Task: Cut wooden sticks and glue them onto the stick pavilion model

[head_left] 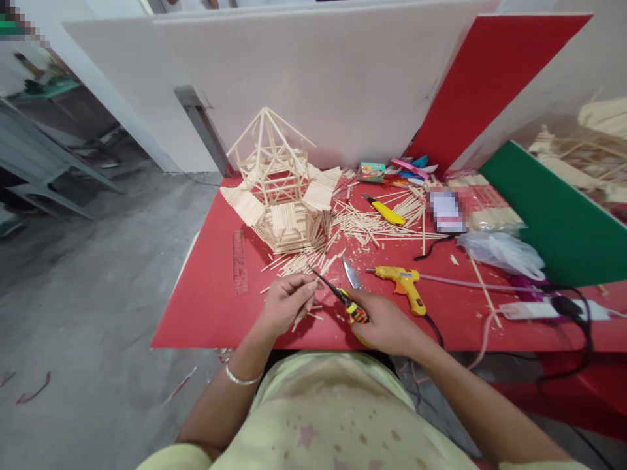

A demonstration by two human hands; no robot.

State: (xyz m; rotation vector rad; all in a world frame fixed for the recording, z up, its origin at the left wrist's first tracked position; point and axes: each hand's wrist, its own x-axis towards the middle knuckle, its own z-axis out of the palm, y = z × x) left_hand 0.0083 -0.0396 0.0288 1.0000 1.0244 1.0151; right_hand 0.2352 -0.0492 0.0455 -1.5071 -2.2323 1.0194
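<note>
A: ok what's going on with that yellow-and-black tool (356, 312), which way is it facing?

B: Long axis runs on a diagonal. Grip's at the near right, then a thin dark blade reaching away from the body and off to the left. It's above the near part of the red desk (206, 307), with the tip right by the left hand (289, 303).

A: And the fingers?

B: Right hand (385, 323) has its fingers wrapped round the grip. Left fingers are bunched close together at the tip, but can't tell if they're pinching a stick or anything.

A: What about that silvery blade (351, 272) just beside it?

B: Points away and a bit left, more steeply than the dark one. Honestly can't tell if it's part of the same tool, the hand hides where it goes.

A: Rest of the stuff?

B: Stick model (281, 189) stands beyond the left hand, peak up. Loose sticks (362, 225) to the right of it, yellow cutter (388, 213) lying across them. Glue gun (406, 284) lies near the right hand, nozzle to the left.
</note>
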